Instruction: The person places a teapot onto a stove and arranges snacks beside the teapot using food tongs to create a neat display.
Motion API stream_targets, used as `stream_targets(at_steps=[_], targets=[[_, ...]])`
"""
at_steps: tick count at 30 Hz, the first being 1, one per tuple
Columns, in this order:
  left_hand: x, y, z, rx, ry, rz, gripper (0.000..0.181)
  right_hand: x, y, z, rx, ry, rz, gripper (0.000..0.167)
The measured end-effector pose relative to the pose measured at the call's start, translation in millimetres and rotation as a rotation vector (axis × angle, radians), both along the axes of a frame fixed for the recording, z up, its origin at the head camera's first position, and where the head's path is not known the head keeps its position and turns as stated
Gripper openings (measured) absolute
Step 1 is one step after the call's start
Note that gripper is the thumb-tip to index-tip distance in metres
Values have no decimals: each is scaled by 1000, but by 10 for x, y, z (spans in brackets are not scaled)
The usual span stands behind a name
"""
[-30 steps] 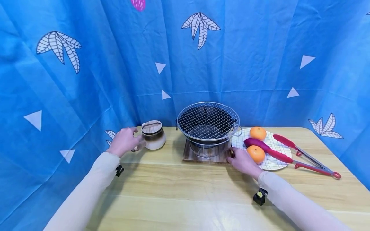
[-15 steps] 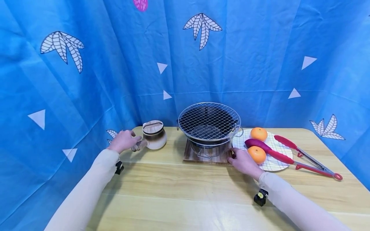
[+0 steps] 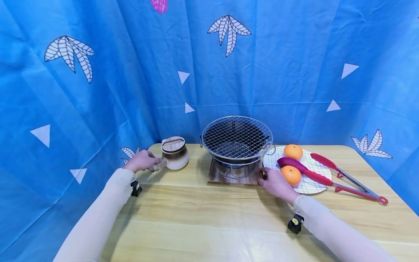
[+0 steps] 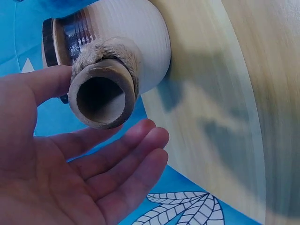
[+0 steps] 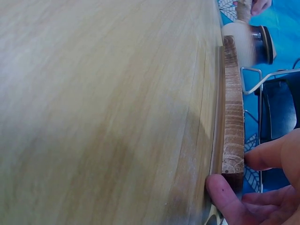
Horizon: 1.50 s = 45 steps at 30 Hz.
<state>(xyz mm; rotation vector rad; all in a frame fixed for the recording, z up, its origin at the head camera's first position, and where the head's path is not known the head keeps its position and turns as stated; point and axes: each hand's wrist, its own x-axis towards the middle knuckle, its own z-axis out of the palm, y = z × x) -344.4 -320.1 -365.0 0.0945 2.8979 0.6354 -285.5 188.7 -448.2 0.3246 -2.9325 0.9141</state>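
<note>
My left hand [image 3: 142,161] is at the stubby side handle [image 4: 104,96] of a small brown-and-white ceramic pot [image 3: 176,159]. In the left wrist view the thumb lies against the handle's side and the index finger curves beneath it; the other fingers are clear of it. A wooden lid [image 3: 173,144] covers the pot. My right hand [image 3: 276,185] pinches the front right corner of a dark wooden board [image 3: 216,177], with finger and thumb on opposite faces in the right wrist view. On that board stands a round tabletop grill [image 3: 236,140] with a wire mesh top.
Right of the grill, a checked white plate [image 3: 315,186] bears two oranges [image 3: 290,175] and a purple, eggplant-like item [image 3: 289,162]. Red-tipped tongs [image 3: 355,193] lie across the plate and table. A blue patterned curtain [image 3: 281,72] hangs behind the wooden table [image 3: 196,222].
My left hand has dropped slightly and moved in on the pot's handle, its fingers drawing closer round it. The right hand stays at the board's corner. The head view shifted a little.
</note>
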Motion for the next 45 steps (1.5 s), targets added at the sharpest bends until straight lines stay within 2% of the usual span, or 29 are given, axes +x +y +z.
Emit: stream_targets(at_steps=[5, 11, 14, 20, 30, 37, 45], targets=[[-26, -39, -36, 79, -31, 22, 53, 1, -5, 15, 1, 9, 3, 52], [-30, -94, -96, 234, -118, 44, 62, 7, 1, 14, 6, 7, -3, 53], [-31, -105, -125, 308, -156, 70, 59, 9, 2, 15, 5, 3, -4, 52], [-54, -155, -207, 504, -249, 48, 49, 4, 2, 4, 4, 2, -6, 50], [-105, -259, -315, 790, -376, 4, 53, 2, 3, 2, 1, 19, 5, 50], [-125, -254, -376, 914, -388, 16, 53, 6, 3, 3, -12, 5, 0, 53], [-130, -254, -405, 959, -385, -13, 52, 10, 2, 3, -15, 5, -7, 51]])
